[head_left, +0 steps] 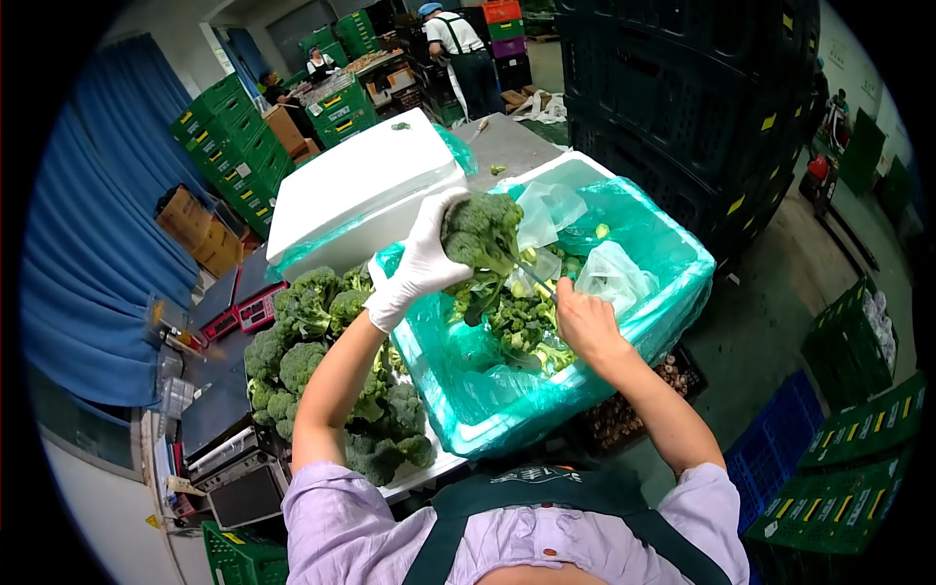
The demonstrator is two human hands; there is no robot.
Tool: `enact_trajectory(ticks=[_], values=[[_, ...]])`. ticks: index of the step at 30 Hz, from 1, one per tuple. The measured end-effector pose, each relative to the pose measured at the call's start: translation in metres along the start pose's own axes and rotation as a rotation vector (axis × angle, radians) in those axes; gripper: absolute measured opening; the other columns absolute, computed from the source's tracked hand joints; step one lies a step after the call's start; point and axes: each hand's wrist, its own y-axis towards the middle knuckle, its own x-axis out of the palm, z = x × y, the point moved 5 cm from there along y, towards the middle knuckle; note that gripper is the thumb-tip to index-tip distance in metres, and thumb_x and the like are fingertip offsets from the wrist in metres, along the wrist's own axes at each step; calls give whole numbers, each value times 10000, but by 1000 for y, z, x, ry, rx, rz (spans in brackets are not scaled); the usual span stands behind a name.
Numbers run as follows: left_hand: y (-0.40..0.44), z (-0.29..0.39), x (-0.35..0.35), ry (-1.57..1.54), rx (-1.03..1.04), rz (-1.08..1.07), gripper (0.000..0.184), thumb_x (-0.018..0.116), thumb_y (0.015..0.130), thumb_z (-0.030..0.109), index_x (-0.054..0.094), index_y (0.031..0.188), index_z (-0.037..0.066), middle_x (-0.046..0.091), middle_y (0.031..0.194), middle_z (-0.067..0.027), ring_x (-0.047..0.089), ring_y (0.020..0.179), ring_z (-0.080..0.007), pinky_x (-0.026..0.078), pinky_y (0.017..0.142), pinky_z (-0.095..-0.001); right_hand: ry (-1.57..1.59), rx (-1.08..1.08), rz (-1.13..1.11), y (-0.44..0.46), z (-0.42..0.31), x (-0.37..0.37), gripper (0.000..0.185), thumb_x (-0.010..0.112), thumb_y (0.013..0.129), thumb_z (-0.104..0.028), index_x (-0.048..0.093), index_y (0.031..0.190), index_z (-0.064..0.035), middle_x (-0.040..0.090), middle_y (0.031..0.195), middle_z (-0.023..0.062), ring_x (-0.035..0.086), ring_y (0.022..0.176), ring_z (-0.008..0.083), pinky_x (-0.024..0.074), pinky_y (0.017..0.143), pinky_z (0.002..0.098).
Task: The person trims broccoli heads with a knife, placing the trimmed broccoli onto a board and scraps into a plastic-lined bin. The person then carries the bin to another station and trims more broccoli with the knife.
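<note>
My left hand (424,261), in a white glove, is closed around a head of broccoli (480,229) held over a foam box. In my bare right hand (585,319) is a thin-bladed knife (536,275), its blade reaching toward the underside of the broccoli; whether it touches the stalk I cannot tell. Green plastic film lines the white foam box (673,263). Inside lie cut broccoli pieces (522,327) and crumpled clear plastic bags (614,278). Left of the box, whole broccoli heads (302,366) are heaped, partly behind my left forearm.
A lidded white foam box (361,185) stands behind the broccoli heap. Tall dark crates (673,107) rise beyond the open box. Green crates (229,146) are stacked at left, more at lower right. A person (456,39) in a blue cap bends over in the background.
</note>
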Motion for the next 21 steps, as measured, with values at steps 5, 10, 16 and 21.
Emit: enact_trajectory(ticks=[5, 10, 16, 21], values=[[-17, 20, 10, 325, 126, 49, 767, 730, 478, 64, 482, 1202, 105, 467, 1174, -158, 444, 1129, -357, 360, 976, -431, -61, -3, -5, 0, -8, 5, 77, 493, 799, -31, 426, 833, -49, 599, 582, 120, 645, 558, 288, 514, 464, 394], [-24, 19, 8, 502, 120, 75, 757, 763, 495, 100, 481, 1197, 98, 479, 1228, -172, 466, 1138, -355, 399, 951, -417, -20, -21, -7, 7, -11, 23, 99, 540, 785, -37, 458, 837, -20, 610, 630, 153, 652, 584, 292, 518, 469, 383], [-35, 9, -26, 347, 71, 54, 752, 728, 513, 87, 470, 1218, 119, 464, 1209, -181, 469, 1118, -367, 399, 938, -422, 98, 141, -486, 0, 29, 57, 140, 535, 760, -75, 598, 834, 27, 637, 845, 227, 643, 811, 385, 519, 682, 478], [-52, -16, -67, 79, -2, 231, 749, 715, 514, 51, 453, 1215, 75, 465, 1201, -143, 491, 1119, -276, 419, 952, -353, 141, 167, -434, 4, 35, 8, 217, 524, 788, -123, 521, 902, 62, 604, 831, 311, 599, 788, 459, 485, 701, 519]])
